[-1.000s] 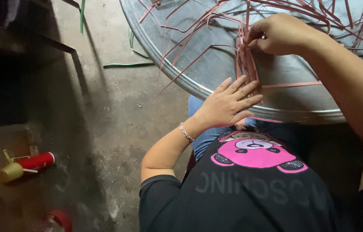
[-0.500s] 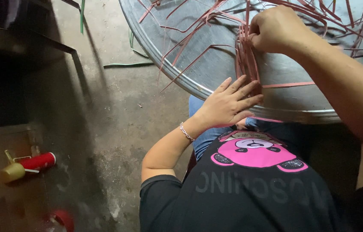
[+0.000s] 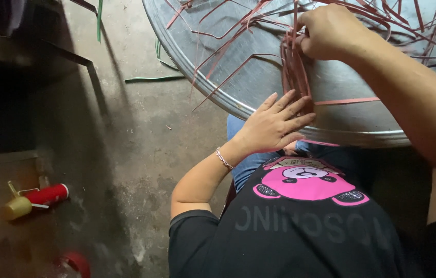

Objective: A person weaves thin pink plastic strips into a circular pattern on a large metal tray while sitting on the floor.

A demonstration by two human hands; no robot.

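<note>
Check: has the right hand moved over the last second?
Yes. The right hand has shifted slightly up and away along the red strips, farther from the round metal table's near rim. The left hand stayed put.

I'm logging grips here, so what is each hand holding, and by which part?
The right hand pinches the upper end of the reddish strip bundle. The left hand holds nothing, pressing flat on its lower end.

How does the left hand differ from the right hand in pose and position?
The left hand lies flat with fingers spread, pressing the bundle of thin reddish strips at the round metal table's edge; the right hand is closed, pinching the strips farther in. Both touch the same bundle.
</note>
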